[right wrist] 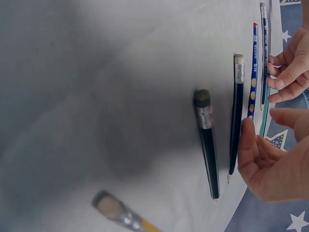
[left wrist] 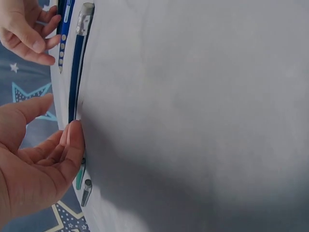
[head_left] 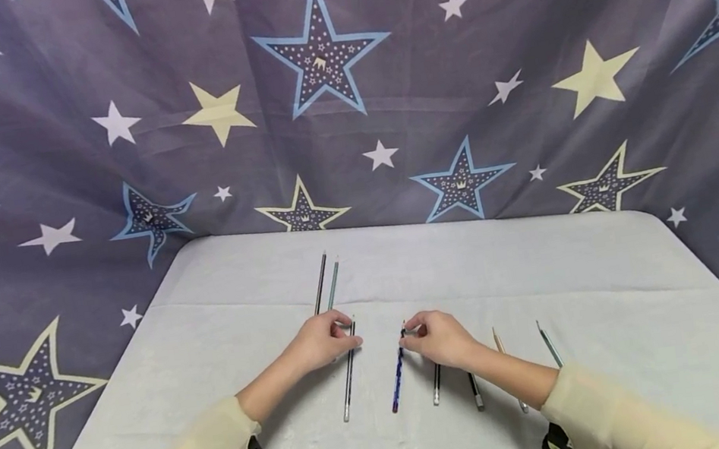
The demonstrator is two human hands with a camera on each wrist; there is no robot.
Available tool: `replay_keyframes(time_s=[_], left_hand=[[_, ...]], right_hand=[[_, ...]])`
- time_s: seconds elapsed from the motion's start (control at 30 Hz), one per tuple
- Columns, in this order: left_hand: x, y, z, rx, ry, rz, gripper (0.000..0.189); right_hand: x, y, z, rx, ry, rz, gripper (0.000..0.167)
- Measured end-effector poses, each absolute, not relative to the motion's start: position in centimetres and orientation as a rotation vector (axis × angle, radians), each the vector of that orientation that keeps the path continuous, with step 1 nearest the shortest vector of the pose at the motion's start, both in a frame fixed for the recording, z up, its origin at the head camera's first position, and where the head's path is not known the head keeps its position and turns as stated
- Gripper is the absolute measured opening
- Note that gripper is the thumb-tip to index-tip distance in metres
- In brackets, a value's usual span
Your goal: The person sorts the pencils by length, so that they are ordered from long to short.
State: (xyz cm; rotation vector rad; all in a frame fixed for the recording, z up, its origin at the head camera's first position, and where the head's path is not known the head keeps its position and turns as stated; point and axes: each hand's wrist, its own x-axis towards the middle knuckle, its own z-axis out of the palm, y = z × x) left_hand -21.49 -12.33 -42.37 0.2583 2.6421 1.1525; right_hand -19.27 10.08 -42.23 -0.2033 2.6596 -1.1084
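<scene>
My left hand (head_left: 321,341) is at the far end of a dark pencil (head_left: 350,391) with a white eraser. Thumb and forefinger stand apart around that end in the left wrist view. At a blue patterned pencil (head_left: 398,382) with a red end is my right hand (head_left: 440,337). Its fingertips are right beside the pencil's far part, and the right wrist view shows a gap between thumb and forefinger. Beyond the left hand lie a black pencil (head_left: 321,283) and a teal pencil (head_left: 334,283), their near ends hidden by it.
Two black pencils (head_left: 436,385) (right wrist: 207,150) lie partly under the right hand and forearm. Farther right are a yellowish pencil (head_left: 499,341) and a grey-green pencil (head_left: 549,343), both partly covered by the arm. A star-patterned curtain (head_left: 373,123) hangs behind the white-covered table (head_left: 626,356).
</scene>
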Motion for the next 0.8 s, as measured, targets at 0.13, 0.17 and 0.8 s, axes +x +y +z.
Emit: replay_keyframes(time_s=[0.13,0.17,0.8], left_hand=[[-21.5,-11.9,-42.6,0.256,2.698,1.104,0.039],[-21.5,-11.9,-42.7,0.26,2.718,1.088,0.039],[-21.5,-11.3,-43.2,0.248,2.801,1.02,0.038]], right_hand=[[-19.3,9.9,-42.6,-0.217,2.71,-1.076,0.033],[-19.3,9.8,-42.6,-0.221,2.723,-1.071,0.033],[-18.7,8.3,-42.9,-0.176,2.766,-1.053,0.053]])
